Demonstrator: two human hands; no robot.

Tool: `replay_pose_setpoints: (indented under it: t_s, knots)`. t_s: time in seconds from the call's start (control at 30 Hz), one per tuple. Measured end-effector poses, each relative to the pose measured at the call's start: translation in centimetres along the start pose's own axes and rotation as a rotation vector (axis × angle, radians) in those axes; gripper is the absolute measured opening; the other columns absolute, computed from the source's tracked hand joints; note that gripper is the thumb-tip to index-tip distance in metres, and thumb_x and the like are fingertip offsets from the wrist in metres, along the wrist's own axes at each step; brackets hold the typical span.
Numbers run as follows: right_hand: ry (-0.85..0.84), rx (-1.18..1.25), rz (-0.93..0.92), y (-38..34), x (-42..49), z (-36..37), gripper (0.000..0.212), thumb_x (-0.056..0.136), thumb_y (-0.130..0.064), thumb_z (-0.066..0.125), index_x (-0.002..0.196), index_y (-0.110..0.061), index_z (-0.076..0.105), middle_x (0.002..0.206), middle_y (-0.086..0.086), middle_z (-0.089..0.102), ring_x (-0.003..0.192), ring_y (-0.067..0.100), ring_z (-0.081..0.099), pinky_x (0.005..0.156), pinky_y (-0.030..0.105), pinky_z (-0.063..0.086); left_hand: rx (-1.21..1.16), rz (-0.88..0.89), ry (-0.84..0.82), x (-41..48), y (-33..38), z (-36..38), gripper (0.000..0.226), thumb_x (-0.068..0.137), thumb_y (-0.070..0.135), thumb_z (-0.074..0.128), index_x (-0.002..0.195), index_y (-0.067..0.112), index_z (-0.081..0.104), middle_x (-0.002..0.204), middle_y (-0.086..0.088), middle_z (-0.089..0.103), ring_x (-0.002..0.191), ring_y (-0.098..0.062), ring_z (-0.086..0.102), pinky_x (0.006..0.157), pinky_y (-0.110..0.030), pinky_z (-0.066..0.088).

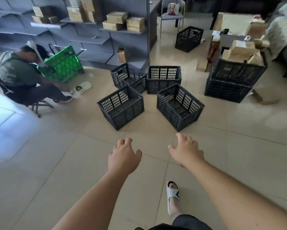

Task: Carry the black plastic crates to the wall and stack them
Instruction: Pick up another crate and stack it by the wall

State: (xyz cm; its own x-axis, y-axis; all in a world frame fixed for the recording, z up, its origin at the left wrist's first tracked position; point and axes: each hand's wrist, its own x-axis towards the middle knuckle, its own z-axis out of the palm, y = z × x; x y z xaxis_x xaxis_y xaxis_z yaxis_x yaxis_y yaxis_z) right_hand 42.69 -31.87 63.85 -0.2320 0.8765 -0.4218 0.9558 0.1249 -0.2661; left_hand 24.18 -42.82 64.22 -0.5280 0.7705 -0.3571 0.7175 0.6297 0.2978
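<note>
Both empty, fingers loose: left hand (123, 156), right hand (186, 151), stretched forward above beige tiled floor (56, 163). Four black slatted plastic crates (121, 107) clustered on floor just ahead, apart from hands. Two-crate stack (235, 80) at right holds cardboard boxes (240, 50).

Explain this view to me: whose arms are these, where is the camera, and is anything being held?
No machine here: one camera worn on a person's head looks forward and down, so both bare arms are theirs. The left hand and right hand reach forward, fingers relaxed, holding nothing. Ahead on the tiled floor stand four empty black crates clustered together; nearest are the near-left crate and near-right crate. A fifth crate stands farther back, and a stacked pair at right has cardboard boxes in its top crate. Another person sits at left.
</note>
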Motion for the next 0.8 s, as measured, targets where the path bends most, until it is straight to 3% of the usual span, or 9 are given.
replay_pose_setpoints:
  t_s: [0.4, 0.8]
  knots:
    - [-0.006, -0.064, -0.127, -3.4, 20.9, -9.9, 0.062, 0.096, -0.055, 0.045, 0.148, -0.025, 0.031, 0.148, 0.009, 0.039, 0.133, 0.033, 0.038, 0.103, 0.051, 0.043, 0.064, -0.023, 0.053, 18.2, 10.2, -6.0, 0.057, 0.095, 0.050, 0.044, 0.146, 0.026, 0.038, 0.144, 0.000, 0.044, 0.133, -0.026, 0.043, 0.101, -0.044, 0.039]
    - [-0.015, -0.117, -0.136, -15.1, 37.1, -13.4, 0.063, 0.097, -0.057, 0.041, 0.151, -0.028, 0.028, 0.152, 0.006, 0.036, 0.135, 0.032, 0.037, 0.103, 0.054, 0.040, 0.018, -0.084, 0.013, 37.0, 7.6, -11.7, 0.060, 0.094, 0.051, 0.044, 0.148, 0.027, 0.037, 0.144, -0.001, 0.044, 0.133, -0.028, 0.043, 0.101, -0.047, 0.040]
